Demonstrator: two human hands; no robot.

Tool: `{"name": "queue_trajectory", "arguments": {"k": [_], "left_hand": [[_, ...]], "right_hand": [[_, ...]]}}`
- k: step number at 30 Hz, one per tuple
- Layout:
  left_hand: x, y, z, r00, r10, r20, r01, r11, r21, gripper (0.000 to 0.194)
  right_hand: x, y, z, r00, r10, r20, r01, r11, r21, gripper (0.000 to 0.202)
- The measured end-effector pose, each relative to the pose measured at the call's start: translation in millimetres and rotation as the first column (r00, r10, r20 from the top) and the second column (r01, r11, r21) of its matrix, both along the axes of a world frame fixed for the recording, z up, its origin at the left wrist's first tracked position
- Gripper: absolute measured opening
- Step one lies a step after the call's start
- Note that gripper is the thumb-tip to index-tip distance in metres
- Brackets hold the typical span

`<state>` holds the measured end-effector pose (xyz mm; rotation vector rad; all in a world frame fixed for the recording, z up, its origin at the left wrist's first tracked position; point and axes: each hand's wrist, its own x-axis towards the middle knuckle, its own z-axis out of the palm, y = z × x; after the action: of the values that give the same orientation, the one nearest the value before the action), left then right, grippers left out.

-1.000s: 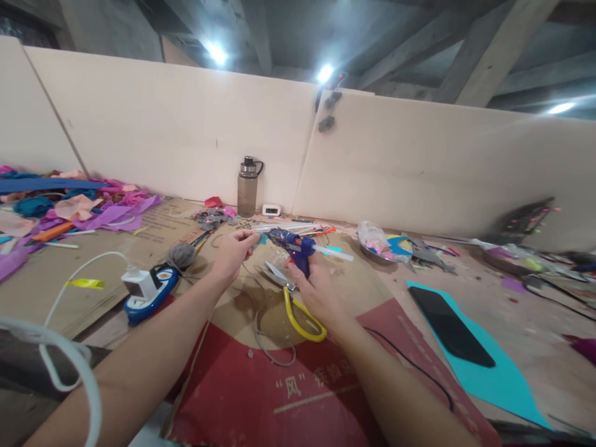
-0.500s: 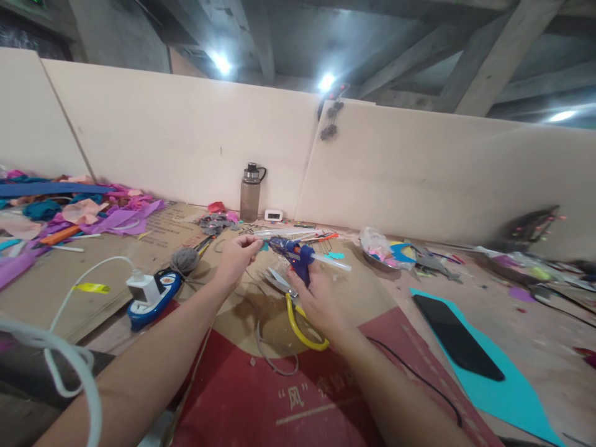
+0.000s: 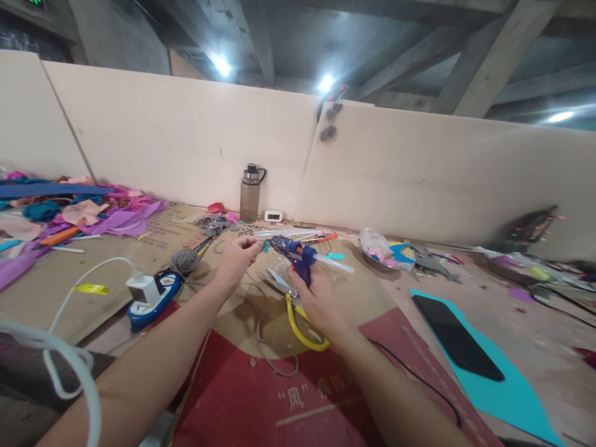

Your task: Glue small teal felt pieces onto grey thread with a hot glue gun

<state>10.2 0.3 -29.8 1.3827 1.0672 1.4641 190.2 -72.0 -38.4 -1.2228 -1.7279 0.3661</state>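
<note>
My right hand (image 3: pixel 316 292) is wrapped round the handle of a blue glue gun (image 3: pixel 298 256), with a clear glue stick (image 3: pixel 334 263) poking out of its back end. The gun's nozzle points left, toward my left hand (image 3: pixel 238 256). My left fingers are pinched on a small teal piece (image 3: pixel 266 246), mostly hidden by the fingertips. A narrow gap shows between nozzle and piece. Below the gun lie scissors with yellow handles (image 3: pixel 298 326), partly covered by my right hand. Another teal cutout (image 3: pixel 335 256) rests behind the glue stick.
A blue power strip (image 3: pixel 153 304) with a white plug and a ball of grey yarn (image 3: pixel 184 262) lie left. Behind stands a bottle (image 3: pixel 250 198). At right, a black phone (image 3: pixel 456 335) rests on a turquoise sheet (image 3: pixel 507 397). A bowl (image 3: pixel 384 262) holds scraps.
The glue gun has shifted slightly right, its nozzle drawing away from the teal piece, which shows a little more. My left hand is almost still.
</note>
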Motion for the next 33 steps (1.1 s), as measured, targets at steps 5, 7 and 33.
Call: {"name": "queue_trajectory", "arguments": {"k": [5, 7, 33], "left_hand": [[-0.3, -0.2, -0.2, 1.000, -0.012, 0.021, 0.012, 1.000, -0.008, 0.028], [-0.1, -0.4, 0.3, 0.999, -0.019, 0.035, 0.019, 1.000, -0.011, 0.028], [-0.1, 0.5, 1.0, 0.992, -0.044, 0.119, 0.050, 0.998, -0.045, 0.031]], "right_hand": [[-0.4, -2.6, 2.6, 1.000, -0.021, 0.016, 0.021, 1.000, -0.015, 0.031], [-0.2, -2.6, 2.8, 0.999, -0.031, 0.021, 0.032, 0.999, -0.019, 0.032], [1.8, -3.3, 2.9, 0.998, -0.033, 0.047, 0.034, 0.999, -0.018, 0.038]]}}
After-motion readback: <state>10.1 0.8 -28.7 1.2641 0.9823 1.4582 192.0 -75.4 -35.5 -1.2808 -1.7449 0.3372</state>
